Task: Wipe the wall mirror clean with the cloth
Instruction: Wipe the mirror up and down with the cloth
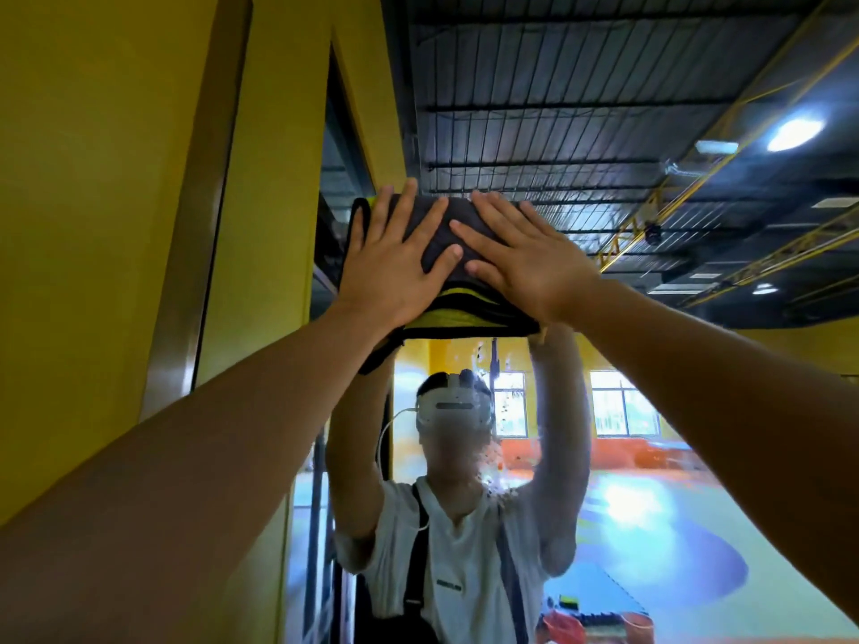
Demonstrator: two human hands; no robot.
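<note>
- The cloth (441, 253) is dark grey with yellow-green layers showing along its lower edge; it is folded into a thick pad.
- It lies flat against the mirror (650, 481), high on the glass and near its left edge, just beside the yellow frame (265, 225).
- The left hand (395, 258) is flat on the left half of the cloth. Its fingers (395, 206) are stretched out and spread apart, pointing up; they press on the cloth and do not curl around it. The thumb points to the right, across the middle of the cloth.
- The right hand (525, 258) is flat on the right half of the cloth. Its fingers are also straight and a little spread, pointing up and to the left; they grasp nothing, only push the cloth on the glass.
- The two hands are just beside each other; the left thumb is near the right fingers, but I cannot tell if they touch.
- One corner of the cloth hangs loose under the left wrist.
- Both forearms are bare and go up from the lower corners of the view.
- The mirror shows the person with both arms up, in a white shirt (460, 564) with dark straps, and a white headset (453, 404).
- Below the cloth the glass has small dark spots (492, 462).
- In the mirror there is also a dark ceiling (581, 86) with a lamp (795, 132), and a hall with windows (623, 406) and a coloured floor.
</note>
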